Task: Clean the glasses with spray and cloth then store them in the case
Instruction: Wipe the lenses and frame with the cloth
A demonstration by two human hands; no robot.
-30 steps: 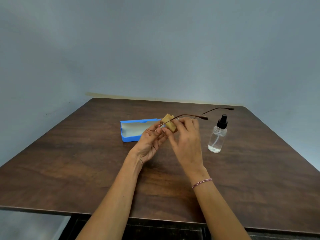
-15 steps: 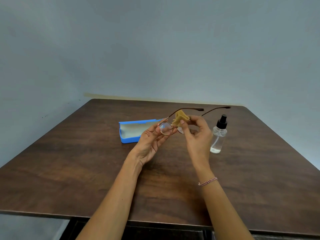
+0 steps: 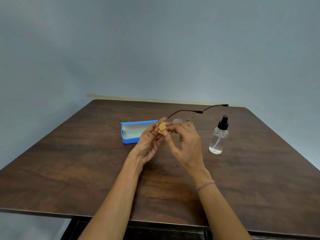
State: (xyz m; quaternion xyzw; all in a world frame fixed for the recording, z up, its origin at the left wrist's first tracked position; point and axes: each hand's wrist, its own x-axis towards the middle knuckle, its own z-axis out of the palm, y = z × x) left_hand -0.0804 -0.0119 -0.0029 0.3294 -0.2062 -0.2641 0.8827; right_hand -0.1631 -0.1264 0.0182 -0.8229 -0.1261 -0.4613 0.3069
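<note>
Thin brown-framed glasses (image 3: 185, 113) hang above the table with both temples open and pointing away to the right. My left hand (image 3: 150, 144) holds them by the left lens rim. My right hand (image 3: 187, 144) pinches a small folded yellow cloth (image 3: 162, 127) against that left lens. The other lens shows just above my right fingers. An open blue case (image 3: 131, 140) with a pale lining lies on the table behind my left hand. A clear spray bottle (image 3: 218, 138) with a black pump top stands upright to the right of my hands.
The dark wooden table (image 3: 69, 170) reaches to a grey wall at the back and left. Its near edge runs below my forearms. A pink beaded bracelet (image 3: 205, 185) sits on my right wrist.
The cloth has gone from the right lens back to the left lens. My right hand moved left with it. The glasses tilted slightly; case and bottle stayed put.
</note>
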